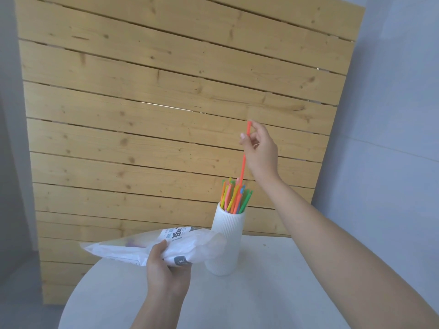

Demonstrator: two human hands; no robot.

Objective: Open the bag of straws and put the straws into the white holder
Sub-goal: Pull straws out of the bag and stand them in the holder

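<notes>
An orange straw (244,160) is pinched near its top by the right hand (260,148) above the white holder (225,243) of straws (235,198), while the bag (152,248), at the holder's nine o'clock past the round table (273,293) edge, is gripped by the left hand (166,274).

The holder (226,243) stands on the table (273,293), and a bunch of straws (234,198) sticks up out of its top. One straw (244,160) hangs straight above them, its top pinched by the right hand (260,148). The bag (152,246) is left of the holder and touching it, held above the table edge by the left hand (166,274), and a board wall (178,110) stands behind everything.
</notes>
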